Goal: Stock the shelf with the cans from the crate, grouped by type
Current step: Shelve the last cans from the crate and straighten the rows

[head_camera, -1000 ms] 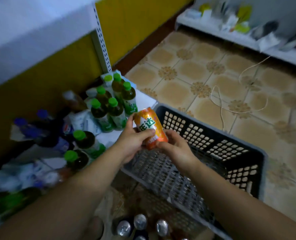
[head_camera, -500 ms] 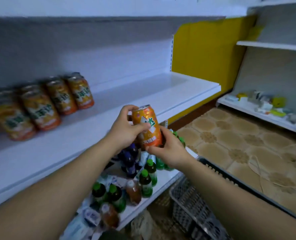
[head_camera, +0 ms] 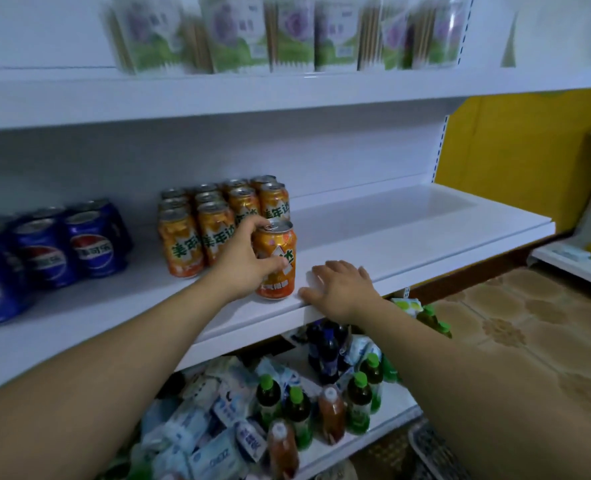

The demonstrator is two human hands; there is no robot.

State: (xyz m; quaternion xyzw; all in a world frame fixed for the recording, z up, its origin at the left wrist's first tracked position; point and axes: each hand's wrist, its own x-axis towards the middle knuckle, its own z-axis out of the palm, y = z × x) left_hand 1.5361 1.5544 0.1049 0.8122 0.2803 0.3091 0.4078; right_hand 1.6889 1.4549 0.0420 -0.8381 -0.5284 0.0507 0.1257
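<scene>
We have our left hand [head_camera: 243,263] wrapped round the orange can [head_camera: 280,245], fingers curled over its top rim and thumb across the label. The can stands upright on the white shelf [head_camera: 408,230] at the front right corner of the block of orange cans [head_camera: 197,233], just beside that block's front row. We judge it is held there so that it goes in with its own kind and carries the front row on. Our right hand [head_camera: 342,289] lies flat with straight fingers on the shelf lip, to the right of the block and holding nothing, probably to brace us. The can is a smooth, glossy metal cylinder with a silvery pull-tab lid, so a grip round its side holds it steady. The shelf is flat painted metal, so the can should slide on it easily. Left of the block, with a gap between, stand the blue cola cans [head_camera: 89,244], the same shape but kept as a separate group.
</scene>
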